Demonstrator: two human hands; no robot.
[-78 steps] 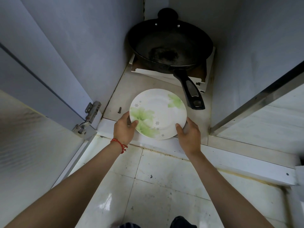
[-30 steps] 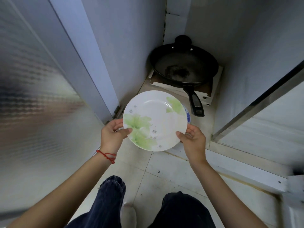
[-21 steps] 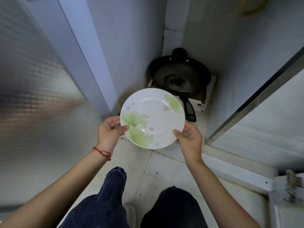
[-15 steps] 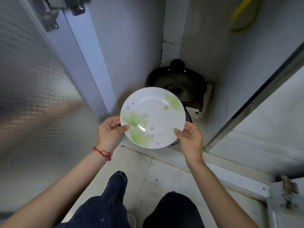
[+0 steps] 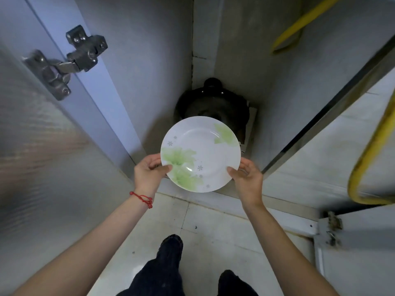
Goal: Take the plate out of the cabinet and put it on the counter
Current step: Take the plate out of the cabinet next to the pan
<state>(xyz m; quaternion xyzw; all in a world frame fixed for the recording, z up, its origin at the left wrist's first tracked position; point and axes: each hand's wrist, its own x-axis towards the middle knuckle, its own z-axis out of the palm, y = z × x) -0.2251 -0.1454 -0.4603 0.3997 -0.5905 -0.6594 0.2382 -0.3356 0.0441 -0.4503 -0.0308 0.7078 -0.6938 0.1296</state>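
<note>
Raised clear of the cabinet floor since the earlier frames, the plate (image 5: 201,153) now hangs in the air between both hands, above the cabinet's threshold and in front of the dark frying pan (image 5: 211,107), whose handle it now hides. Left hand (image 5: 148,173) pinches the rim on its near-left edge, thumb on the green flower print and fingers curled beneath; right hand (image 5: 248,178) does the same on the near-right edge, thumb tip on the upper face. Both are closed on the plate, which sits roughly level, tipped slightly toward the camera.

It looks like glazed ceramic: stiff, moderately light, slick on the glaze and liable to chip or shatter if dropped or knocked, so opposite points of the rim are the sensible hold. To the left of the grip stands the open door with its metal hinge (image 5: 66,58); to the right and above, a yellow hose (image 5: 372,150). No counter is in view, so the carry remains.
</note>
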